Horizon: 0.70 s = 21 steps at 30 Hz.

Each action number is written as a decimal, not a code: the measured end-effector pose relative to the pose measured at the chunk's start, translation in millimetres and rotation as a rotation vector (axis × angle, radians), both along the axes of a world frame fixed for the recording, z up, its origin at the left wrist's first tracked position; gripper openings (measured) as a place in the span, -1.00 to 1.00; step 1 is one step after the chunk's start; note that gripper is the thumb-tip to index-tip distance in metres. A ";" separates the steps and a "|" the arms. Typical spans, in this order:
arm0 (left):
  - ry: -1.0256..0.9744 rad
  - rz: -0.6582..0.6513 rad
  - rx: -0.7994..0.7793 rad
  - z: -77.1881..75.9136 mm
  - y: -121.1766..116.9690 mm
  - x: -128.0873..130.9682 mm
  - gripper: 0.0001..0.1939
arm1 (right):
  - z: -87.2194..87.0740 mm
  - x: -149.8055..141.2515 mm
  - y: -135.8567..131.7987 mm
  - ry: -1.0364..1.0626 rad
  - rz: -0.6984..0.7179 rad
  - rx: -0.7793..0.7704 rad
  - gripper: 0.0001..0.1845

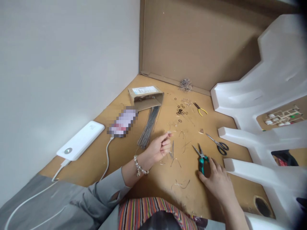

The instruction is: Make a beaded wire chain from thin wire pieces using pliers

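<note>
My left hand [160, 148] is closed in a pinch above the table. A thin shiny bit of wire [169, 132] shows at its fingertips; its exact shape is too small to make out. My right hand [217, 182] rests at the green-handled needle-nose pliers [201, 158], thumb on one handle and fingers by the other. The plier jaws are parted and point away from me, with nothing between them. Loose bent wires [176, 163] lie between my hands. Beside my left wrist fans a bundle of straight grey wires [150, 127], near the cardboard box's open end.
Small black rings [180, 111], a wire tangle [186, 85], yellow-handled pliers [200, 109] and scissors [222, 148] lie farther back. The cardboard box [146, 95], a phone [123, 122] and a white power bank [81, 140] are left. A white moulded frame [240, 163] borders the right.
</note>
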<state>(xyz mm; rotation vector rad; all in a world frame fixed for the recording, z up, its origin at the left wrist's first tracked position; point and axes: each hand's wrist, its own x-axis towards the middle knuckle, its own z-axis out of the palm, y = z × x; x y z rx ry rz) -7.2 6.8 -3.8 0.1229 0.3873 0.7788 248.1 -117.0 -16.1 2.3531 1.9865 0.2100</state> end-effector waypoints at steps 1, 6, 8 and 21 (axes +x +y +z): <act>-0.036 -0.027 -0.013 -0.2 0.0 -0.3 -0.80 | 0.1 0.4 0.4 -0.013 0.018 -0.010 -0.37; -0.168 -0.118 -0.096 1.3 2.0 -3.6 -0.72 | 6.7 3.3 10.1 0.095 -0.073 -0.043 -0.66; -0.185 -0.130 -0.121 3.5 2.9 -4.7 -0.69 | 10.4 3.6 9.6 0.251 -0.087 -0.047 -0.73; -0.255 -0.220 -0.180 8.7 0.8 -6.9 -0.71 | 56.3 -37.0 28.2 0.035 0.783 0.153 -0.71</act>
